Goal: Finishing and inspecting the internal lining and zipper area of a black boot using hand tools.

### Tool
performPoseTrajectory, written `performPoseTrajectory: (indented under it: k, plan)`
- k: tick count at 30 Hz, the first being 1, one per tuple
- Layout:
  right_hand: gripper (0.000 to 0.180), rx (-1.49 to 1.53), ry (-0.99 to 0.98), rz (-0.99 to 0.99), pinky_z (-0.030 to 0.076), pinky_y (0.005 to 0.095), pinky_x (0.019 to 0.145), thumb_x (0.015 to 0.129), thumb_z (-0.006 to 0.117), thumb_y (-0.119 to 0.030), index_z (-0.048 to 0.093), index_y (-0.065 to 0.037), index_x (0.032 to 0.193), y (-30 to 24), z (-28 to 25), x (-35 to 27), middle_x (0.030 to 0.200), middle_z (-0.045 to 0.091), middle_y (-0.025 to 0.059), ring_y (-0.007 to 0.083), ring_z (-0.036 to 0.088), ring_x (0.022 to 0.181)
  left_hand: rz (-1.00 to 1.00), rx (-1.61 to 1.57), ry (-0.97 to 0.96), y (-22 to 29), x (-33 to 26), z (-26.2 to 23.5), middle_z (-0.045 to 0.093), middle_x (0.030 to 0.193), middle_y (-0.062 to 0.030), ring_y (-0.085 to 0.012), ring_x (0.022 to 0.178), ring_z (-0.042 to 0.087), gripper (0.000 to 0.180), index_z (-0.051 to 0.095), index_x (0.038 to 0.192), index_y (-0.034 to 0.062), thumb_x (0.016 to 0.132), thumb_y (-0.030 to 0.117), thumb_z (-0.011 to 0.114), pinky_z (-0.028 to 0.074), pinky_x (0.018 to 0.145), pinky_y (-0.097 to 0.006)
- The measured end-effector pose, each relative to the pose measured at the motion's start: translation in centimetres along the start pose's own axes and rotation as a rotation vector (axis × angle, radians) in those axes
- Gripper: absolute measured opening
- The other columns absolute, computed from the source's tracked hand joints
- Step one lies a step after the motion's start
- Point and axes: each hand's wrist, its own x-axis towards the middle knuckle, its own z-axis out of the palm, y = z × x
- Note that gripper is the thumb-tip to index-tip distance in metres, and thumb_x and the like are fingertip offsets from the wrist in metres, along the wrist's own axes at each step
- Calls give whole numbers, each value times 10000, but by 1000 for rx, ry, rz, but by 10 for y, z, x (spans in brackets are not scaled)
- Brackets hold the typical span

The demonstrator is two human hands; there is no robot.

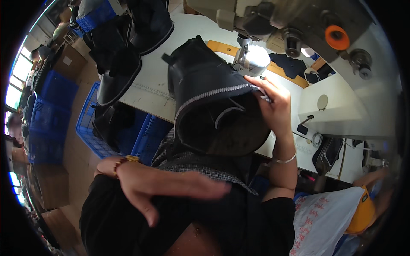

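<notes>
Head view — that right hand (276,102) grips a black boot upper (205,77) beside the sewing machine (337,102) — left hand (164,183) hovering, fingers grasping nothing.

The boot (200,70) at the right hand (276,103) is black, its stitching (213,91) pale; cloth (204,171) near the left hand (164,183) is checked.

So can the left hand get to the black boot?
Probably yes. The left hand looks empty and is just below the boot, with nothing seen blocking the way. The right hand is at the boot's right side.
</notes>
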Motion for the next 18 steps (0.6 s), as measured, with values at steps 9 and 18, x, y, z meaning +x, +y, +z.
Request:
performPoseTrajectory:
  k: [9,18]
  plan:
    - [181,588,22,328,516,271,862,952,663,-21,740,49,1099,31,8,-65,1006,764,60,103,657,938,-367,1354,442,29,36,-74,568,1401,-223,-389,1339,509,963,547,1380,-22,735,654,782,317,1173,-524]
    - [201,656,254,340,534,286,826,991,647,-95,732,74,1059,26,35,-83,1029,770,131,153,700,911,-521,1190,-4,-2,72,-139,604,1282,-210,-382,1220,554,1102,533,1343,-38,624,755,797,410,1043,-471]
